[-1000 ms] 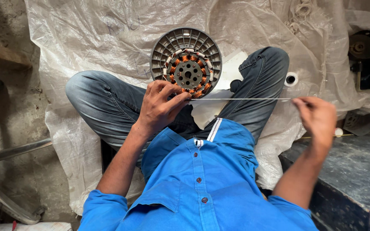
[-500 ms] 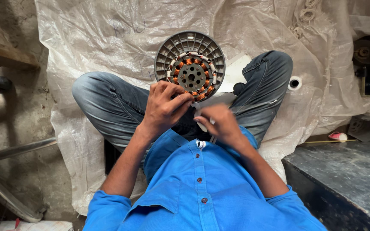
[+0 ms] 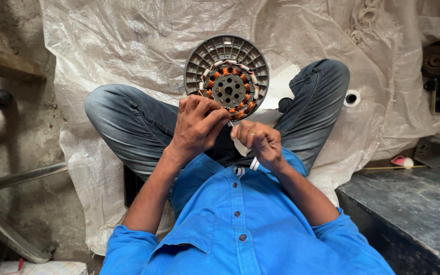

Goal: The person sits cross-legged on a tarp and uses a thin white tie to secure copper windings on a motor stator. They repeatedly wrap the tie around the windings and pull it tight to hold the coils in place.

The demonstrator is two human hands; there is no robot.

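A round grey motor housing with a stator of copper windings (image 3: 228,89) lies on the plastic sheet between my crossed legs. My left hand (image 3: 197,127) is at the stator's near edge, its fingertips pinched on a thin white strand (image 3: 229,124). My right hand (image 3: 260,142) is close beside it, almost touching, fingers closed on the same white strand, whose pale end (image 3: 240,147) hangs below the hand. Where the strand meets the windings is hidden by my fingers.
A crumpled translucent plastic sheet (image 3: 128,46) covers the floor. A small white tape roll (image 3: 351,98) lies by my right knee. A dark slab (image 3: 408,214) fills the lower right, black motor parts (image 3: 439,61) lie at the far right, and a metal bar (image 3: 16,178) lies at the left.
My right hand, stretched far right with the strand pulled taut a second ago, has come back in next to my left hand. The left hand stayed at the stator.
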